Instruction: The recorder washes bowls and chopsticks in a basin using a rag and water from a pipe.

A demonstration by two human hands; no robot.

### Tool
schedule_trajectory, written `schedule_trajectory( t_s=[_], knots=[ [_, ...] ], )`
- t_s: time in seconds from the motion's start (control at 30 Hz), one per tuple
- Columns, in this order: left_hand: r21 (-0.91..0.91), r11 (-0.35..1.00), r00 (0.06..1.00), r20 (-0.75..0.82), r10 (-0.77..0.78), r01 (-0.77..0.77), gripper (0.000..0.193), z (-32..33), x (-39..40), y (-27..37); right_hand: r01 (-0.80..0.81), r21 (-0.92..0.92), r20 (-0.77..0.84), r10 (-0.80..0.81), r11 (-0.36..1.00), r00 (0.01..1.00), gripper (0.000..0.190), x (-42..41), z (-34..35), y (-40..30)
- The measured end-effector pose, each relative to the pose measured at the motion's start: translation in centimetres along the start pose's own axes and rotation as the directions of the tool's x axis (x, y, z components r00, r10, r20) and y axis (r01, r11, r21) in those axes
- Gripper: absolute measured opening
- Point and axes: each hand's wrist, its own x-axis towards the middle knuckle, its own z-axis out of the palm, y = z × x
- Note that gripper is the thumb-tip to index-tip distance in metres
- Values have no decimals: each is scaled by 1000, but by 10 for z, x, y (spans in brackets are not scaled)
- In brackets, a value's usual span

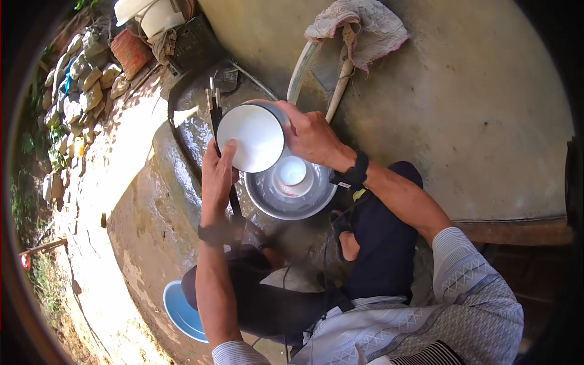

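My left hand (217,175) holds a white bowl (252,139) with a dark rim, its thumb lying inside. The same hand clasps a bundle of dark chopsticks (214,109) with metallic ends against the bowl's left side. At the bowl's upper right, my right hand (317,139) grips the edge, with its fingers partly hidden. Part of a grey and orange rim shows behind the bowl; what it belongs to is unclear. Below is a round metal basin (312,209) of water, with a small white bowl or cup (292,171) standing inside.
A pale cloth (360,32) hangs over a bent frame (301,70) beyond the basin. A blue plastic basin (175,315) sits by my left knee. Piled stones (91,91) and white containers (157,18) lie at upper left. The concrete floor (150,219) is wet.
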Motion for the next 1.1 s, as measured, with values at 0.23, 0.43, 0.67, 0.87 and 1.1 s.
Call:
schedule_trajectory(
  t_s=[0.23, 0.43, 0.67, 0.87, 1.1],
  knots=[
    [-24, 984, 981, 86, -175, 177, 33, 1, 1, -12, 52, 133, -12, -51, 990, 999, 38, 3, 5, -8],
    [-279, 936, 969, 185, -166, 214, 24, -8, 8, -21, -122, 293, 128, 88, 948, 988, 30, 6, 1, -22],
    [-369, 911, 982, 104, -155, 183, 22, -8, 11, -25, -286, 588, 252, 164, 757, 954, 43, 5, 1, -33],
    [-602, 792, 994, 89, -65, 106, 25, -6, 15, -9, 43, 412, 44, -67, 910, 997, 39, 10, -12, -27],
    [-726, 687, 999, -12, 40, -36, 20, -32, 16, 14, 199, 264, -172, -157, 944, 972, 24, 23, -61, -57]
  ],
)
